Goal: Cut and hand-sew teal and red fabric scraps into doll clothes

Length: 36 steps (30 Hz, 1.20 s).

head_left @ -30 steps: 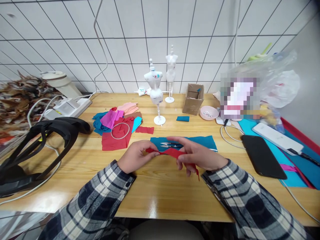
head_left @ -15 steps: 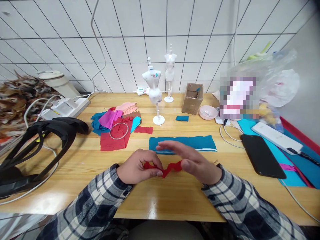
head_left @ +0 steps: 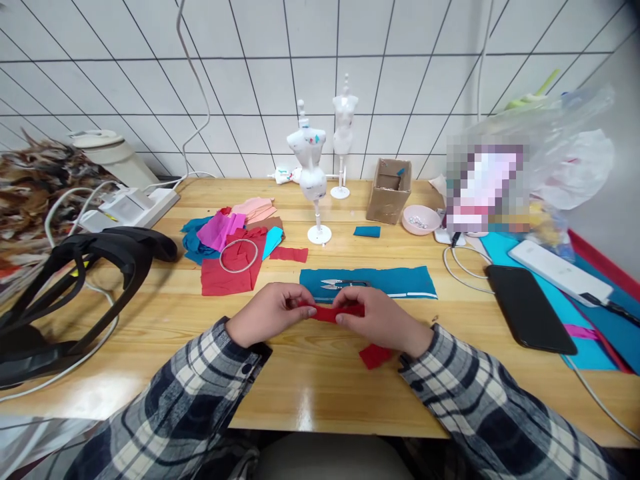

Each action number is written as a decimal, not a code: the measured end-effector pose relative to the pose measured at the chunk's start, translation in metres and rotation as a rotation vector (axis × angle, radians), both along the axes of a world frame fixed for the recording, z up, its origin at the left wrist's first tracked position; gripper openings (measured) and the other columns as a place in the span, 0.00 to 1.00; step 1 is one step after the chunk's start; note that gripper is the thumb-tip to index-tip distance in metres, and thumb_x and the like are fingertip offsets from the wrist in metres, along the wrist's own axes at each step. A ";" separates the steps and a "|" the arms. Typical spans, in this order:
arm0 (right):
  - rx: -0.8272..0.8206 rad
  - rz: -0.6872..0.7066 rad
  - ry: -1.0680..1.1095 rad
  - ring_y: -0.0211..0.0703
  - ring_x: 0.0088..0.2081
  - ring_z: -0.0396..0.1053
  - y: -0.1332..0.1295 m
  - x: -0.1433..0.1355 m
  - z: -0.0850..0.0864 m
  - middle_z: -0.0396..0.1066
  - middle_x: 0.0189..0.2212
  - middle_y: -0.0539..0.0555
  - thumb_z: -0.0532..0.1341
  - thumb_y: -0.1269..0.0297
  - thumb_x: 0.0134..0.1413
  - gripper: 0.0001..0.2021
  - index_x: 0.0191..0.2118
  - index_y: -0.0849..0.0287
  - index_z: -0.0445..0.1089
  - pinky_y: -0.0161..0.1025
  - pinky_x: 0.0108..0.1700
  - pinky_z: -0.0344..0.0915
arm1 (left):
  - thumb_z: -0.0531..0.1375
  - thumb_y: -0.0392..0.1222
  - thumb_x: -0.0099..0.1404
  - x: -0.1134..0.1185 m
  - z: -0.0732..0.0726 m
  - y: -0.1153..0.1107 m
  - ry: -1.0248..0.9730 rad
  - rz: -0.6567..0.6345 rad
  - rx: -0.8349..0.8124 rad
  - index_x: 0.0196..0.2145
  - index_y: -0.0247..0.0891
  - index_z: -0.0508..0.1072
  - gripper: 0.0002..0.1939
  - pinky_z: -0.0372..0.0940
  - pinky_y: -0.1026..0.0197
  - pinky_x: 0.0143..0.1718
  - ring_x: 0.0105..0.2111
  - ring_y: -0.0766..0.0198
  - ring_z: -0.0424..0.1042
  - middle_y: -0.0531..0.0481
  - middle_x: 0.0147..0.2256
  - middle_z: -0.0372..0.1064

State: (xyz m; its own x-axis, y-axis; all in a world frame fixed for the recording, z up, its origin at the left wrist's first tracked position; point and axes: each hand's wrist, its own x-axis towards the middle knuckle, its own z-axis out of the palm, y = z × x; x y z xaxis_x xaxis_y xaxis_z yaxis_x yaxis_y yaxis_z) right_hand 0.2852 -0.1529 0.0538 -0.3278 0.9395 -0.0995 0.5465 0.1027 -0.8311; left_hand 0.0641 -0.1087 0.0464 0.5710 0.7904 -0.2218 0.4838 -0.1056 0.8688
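Observation:
Between my two hands a strip of red fabric (head_left: 326,313) is stretched flat just above the table. My left hand (head_left: 273,312) pinches its left end between thumb and fingers. At the other end my right hand (head_left: 380,319) grips it the same way. Under my right wrist a small red fabric piece (head_left: 375,356) lies on the wood. Right behind my hands is a long teal fabric strip (head_left: 400,281) with white lines along its near edge. Thread snips (head_left: 345,285) rest on that strip, their blades pointing left.
Two small white dress forms (head_left: 307,150) stand at the back, near a cardboard box (head_left: 390,191) and a pink bowl (head_left: 421,220). Coloured fabric scraps (head_left: 227,277) with a metal ring (head_left: 256,255) lie left. A black headset strap (head_left: 135,287) and a black phone (head_left: 530,309) flank my arms.
My right hand, open before, has closed on the red strip's right end, and the strip is now pulled straight. The snips and the small red piece have come into view.

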 end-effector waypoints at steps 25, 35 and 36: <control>-0.126 -0.315 -0.016 0.41 0.29 0.68 0.023 -0.038 -0.017 0.74 0.26 0.51 0.62 0.57 0.50 0.11 0.28 0.59 0.74 0.36 0.32 0.60 | 0.62 0.46 0.61 -0.032 -0.023 0.060 0.222 -0.271 0.663 0.38 0.48 0.79 0.08 0.56 0.53 0.50 0.46 0.58 0.68 0.51 0.44 0.72; -0.243 -0.072 0.182 0.38 0.27 0.66 0.019 -0.051 -0.007 0.74 0.26 0.51 0.63 0.57 0.51 0.12 0.31 0.60 0.77 0.34 0.29 0.57 | 0.55 0.45 0.67 -0.032 -0.013 0.052 0.102 -0.144 0.586 0.38 0.44 0.78 0.11 0.55 0.52 0.51 0.45 0.58 0.66 0.49 0.41 0.70; -0.237 -0.068 0.161 0.38 0.28 0.66 0.019 -0.050 -0.007 0.75 0.27 0.51 0.63 0.58 0.51 0.11 0.31 0.60 0.77 0.34 0.30 0.58 | 0.53 0.47 0.68 -0.031 -0.009 0.050 0.052 -0.115 0.572 0.39 0.43 0.78 0.14 0.56 0.53 0.50 0.44 0.59 0.66 0.48 0.40 0.69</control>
State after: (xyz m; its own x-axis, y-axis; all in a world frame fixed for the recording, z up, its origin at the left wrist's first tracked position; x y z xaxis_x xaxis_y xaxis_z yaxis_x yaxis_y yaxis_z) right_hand 0.2353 -0.1335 0.0466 -0.2943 0.9167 -0.2703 0.4050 -0.1366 -0.9041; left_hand 0.0328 -0.0590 0.0376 0.6599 0.7265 0.1916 0.4822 -0.6051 0.6335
